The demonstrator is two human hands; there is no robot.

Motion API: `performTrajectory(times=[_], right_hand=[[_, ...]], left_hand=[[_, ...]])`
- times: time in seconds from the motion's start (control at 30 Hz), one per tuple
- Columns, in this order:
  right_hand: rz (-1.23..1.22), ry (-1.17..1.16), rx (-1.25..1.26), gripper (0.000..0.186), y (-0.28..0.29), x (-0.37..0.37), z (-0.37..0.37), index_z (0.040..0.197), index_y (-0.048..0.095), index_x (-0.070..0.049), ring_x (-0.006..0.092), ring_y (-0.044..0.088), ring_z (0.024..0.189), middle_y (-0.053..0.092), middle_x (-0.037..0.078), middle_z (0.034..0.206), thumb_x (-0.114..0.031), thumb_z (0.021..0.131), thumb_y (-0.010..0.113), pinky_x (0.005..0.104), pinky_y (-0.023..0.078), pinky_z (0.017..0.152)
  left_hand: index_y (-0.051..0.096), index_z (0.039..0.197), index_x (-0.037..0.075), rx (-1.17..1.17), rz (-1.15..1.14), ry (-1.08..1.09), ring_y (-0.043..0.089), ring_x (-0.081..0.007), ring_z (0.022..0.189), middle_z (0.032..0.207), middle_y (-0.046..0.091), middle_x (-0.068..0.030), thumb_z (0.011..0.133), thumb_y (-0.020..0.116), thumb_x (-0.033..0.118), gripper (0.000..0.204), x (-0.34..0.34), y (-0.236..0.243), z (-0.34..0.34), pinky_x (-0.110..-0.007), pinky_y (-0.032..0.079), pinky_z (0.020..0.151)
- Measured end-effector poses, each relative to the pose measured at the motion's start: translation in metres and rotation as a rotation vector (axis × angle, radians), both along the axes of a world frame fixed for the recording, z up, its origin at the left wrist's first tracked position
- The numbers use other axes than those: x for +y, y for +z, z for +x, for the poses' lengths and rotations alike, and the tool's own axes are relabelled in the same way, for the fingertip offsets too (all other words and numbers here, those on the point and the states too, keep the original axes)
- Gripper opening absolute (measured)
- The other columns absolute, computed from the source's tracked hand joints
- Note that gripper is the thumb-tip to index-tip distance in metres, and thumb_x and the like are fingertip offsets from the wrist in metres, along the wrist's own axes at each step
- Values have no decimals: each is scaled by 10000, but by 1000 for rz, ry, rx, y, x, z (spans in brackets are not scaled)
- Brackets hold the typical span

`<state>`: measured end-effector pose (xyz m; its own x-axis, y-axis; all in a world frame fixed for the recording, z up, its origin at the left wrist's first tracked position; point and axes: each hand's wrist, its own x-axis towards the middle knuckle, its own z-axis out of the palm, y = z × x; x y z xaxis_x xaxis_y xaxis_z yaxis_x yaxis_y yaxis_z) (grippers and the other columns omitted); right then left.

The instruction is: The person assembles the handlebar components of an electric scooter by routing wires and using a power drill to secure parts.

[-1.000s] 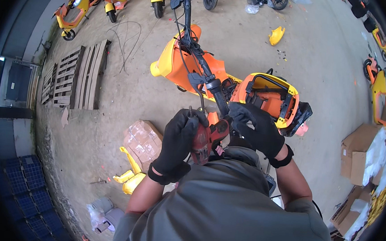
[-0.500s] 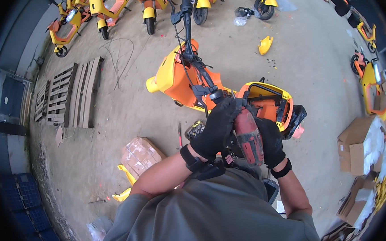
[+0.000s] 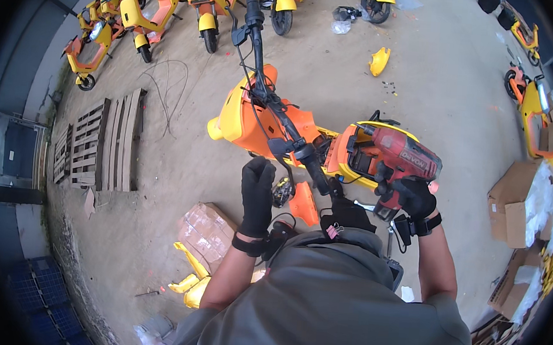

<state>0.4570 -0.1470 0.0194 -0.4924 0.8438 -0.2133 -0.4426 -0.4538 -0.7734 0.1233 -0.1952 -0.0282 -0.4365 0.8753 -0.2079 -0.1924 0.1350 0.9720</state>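
My right hand, in a black glove, grips a red cordless drill by its handle. Its nose points left, above the open rear body of a yellow and orange scooter. My left hand, also gloved, is closed in the air left of the scooter's near handlebar grip. Whatever its fingers may hold is hidden. Cables and a brake lever hang about the handlebar, which runs from the near grip to the far one.
Below the scooter lie an orange panel, a taped cardboard box and yellow body parts. Wooden pallets lie at left. Several scooters stand at the back, and cardboard boxes at right. A yellow part lies beyond the scooter.
My hands have parted from around the drill near the handlebar grip. The right one has carried the drill right and turned its nose leftward; the left one has moved left and down.
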Motion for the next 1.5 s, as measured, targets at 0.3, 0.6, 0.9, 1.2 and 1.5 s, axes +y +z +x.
performTrajectory(times=[0.3, 0.6, 0.9, 1.2, 1.5], right_hand=[[-290, 476, 161, 515, -87, 102, -10, 1274, 504, -3, 195, 635, 977, 630, 119, 1132, -78, 796, 680, 327, 528, 812], [-515, 518, 332, 521, -129, 116, -19, 1283, 491, 6, 176, 647, 892, 633, 113, 1092, -135, 817, 678, 317, 540, 788], [-529, 633, 382, 483, -109, 133, -32, 1218, 526, -14, 183, 632, 882, 633, 89, 1004, -145, 788, 706, 307, 526, 759], [-447, 722, 332, 471, -113, 142, -38, 1211, 525, 10, 147, 621, 855, 627, 90, 1005, -179, 813, 693, 269, 516, 749], [-397, 752, 286, 426, -111, 143, -42, 1138, 572, 13, 127, 621, 793, 633, 97, 965, -221, 808, 703, 254, 512, 729]], left_hand=[[520, 1153, -2, 247, -236, 70, 574, -130, 925, 1030, 589, -60, 912, 610, 98, 276, -14, 20, 39, -269, 472, 809], [403, 1286, -1, 621, -384, -61, 625, -175, 810, 927, 613, -140, 900, 653, 162, 488, 9, 25, 86, -303, 502, 683], [219, 1412, -69, 1076, -477, -9, 382, -369, 1258, 1358, 336, -274, 825, 738, 187, 824, 30, 37, 73, -449, 327, 1045], [557, 1105, 41, -155, -311, -64, 560, -104, 897, 979, 607, -22, 929, 602, 224, 259, 49, 5, 9, -256, 438, 802], [607, 944, 75, -228, -315, 24, 495, -43, 665, 787, 590, 38, 917, 618, 215, 143, 51, -12, 11, -200, 393, 606]])
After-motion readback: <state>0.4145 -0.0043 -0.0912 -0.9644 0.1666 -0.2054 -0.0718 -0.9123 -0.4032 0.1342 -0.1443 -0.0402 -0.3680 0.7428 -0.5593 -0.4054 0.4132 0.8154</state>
